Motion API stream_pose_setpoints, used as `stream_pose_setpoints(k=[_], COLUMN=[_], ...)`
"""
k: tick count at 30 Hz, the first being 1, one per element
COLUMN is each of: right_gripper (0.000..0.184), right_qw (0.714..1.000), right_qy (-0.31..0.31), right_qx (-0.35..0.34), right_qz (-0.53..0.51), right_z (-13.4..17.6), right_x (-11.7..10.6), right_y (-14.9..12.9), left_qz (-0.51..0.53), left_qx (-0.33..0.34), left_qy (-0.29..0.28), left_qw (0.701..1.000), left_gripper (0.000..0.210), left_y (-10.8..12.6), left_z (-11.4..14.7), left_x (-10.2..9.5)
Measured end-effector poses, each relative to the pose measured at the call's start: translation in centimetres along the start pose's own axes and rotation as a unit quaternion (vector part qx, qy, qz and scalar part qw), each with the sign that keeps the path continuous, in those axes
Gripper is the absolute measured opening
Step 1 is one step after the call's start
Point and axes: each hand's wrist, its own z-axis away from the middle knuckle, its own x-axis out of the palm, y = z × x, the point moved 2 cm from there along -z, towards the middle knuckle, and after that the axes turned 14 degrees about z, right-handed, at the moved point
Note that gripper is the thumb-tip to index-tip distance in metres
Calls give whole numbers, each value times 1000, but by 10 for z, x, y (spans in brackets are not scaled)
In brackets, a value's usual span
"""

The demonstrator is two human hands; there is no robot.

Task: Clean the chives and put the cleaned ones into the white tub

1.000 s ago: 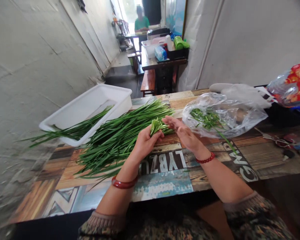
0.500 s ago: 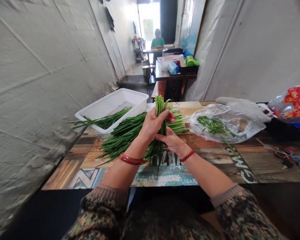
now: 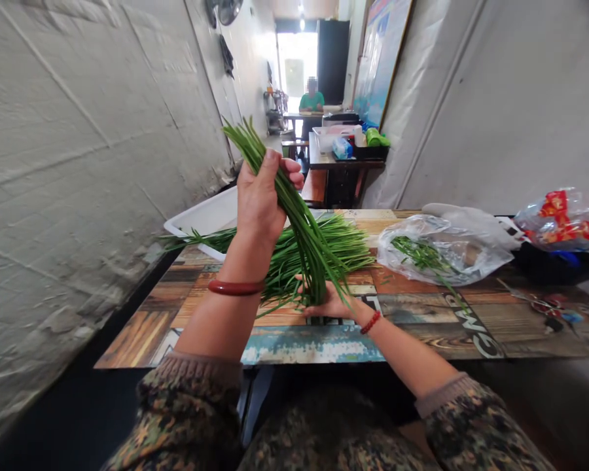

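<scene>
My left hand [image 3: 262, 199] is closed around a bunch of garlic chives [image 3: 299, 216], raised above the table. The pale cut ends point up and left, and the green leaves hang down to the right. At the lower leaves is my right hand [image 3: 334, 302], its thumb and fingers apart; leaves cover part of the fingers. Behind the bunch, a pile of garlic chives [image 3: 351, 245] lies on the table, roots to the right. More chives reach over the edge of a white plastic tub [image 3: 203, 212], partly hidden by my left arm.
A clear plastic bag [image 3: 476, 265] with green trimmings lies to the right. Further right are scissors [image 3: 544, 302] and a red-printed clear bag [image 3: 554, 219]. A wall [image 3: 78, 163] runs along the left. A person in green [image 3: 311, 101] sits at a far table.
My left hand has lifted the chives up and left, tilting the bunch. My right hand has moved down to the leaf ends, its fingers now spread. The view has tipped up slightly.
</scene>
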Motion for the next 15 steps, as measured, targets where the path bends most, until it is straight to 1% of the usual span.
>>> stream_pose_setpoints(k=[1, 3, 4, 5, 6, 7, 8, 9, 10, 11, 12, 14, 15], right_gripper=[64, 72, 75, 76, 74, 68, 63, 59, 58, 56, 56, 58, 60], right_qw=[1000, 999, 998, 997, 997, 992, 981, 963, 948, 940, 944, 959, 967], right_qy=[-27, -33, -49, -46, -2, 68, 152, 240, 299, 329, 325, 279, 251], right_qx=[2, 11, 31, 55, 79, 104, 121, 124, 112, 88, 59, 4, -11], right_qz=[8, 12, 16, 16, 11, 13, 20, 20, 13, -2, -27, -51, -49], right_z=[10, 32, 44, 55, 65, 74, 81, 86, 88, 87, 82, 68, 59], right_x=[-11, -43, -62, -82, -103, -123, -140, -153, -160, -161, -158, -141, -130], right_y=[-2, -5, -6, -7, -9, -13, -19, -27, -38, -50, -63, -85, -93], left_qz=[12, 29, 33, 35, 35, 35, 36, 40, 45, 50, 54, 53, 49], left_qx=[1, 2, 1, -1, -5, -10, -17, -25, -34, -44, -55, -79, -91], left_qy=[6, 21, 28, 32, 34, 34, 32, 28, 23, 16, 7, -11, -17], left_qw=[1000, 999, 999, 999, 999, 999, 999, 999, 998, 998, 997, 995, 995], left_gripper=[20, 19, 18, 17, 17, 16, 16, 17, 18, 20, 22, 26, 28], left_y=[3, 7, 8, 8, 7, 5, 1, -5, -12, -20, -30, -50, -59], left_z=[-1, -2, -2, -2, -2, -2, -1, 0, 2, 5, 8, 17, 21], left_x=[0, -1, -1, -2, -1, 0, 1, 4, 9, 14, 20, 33, 38])
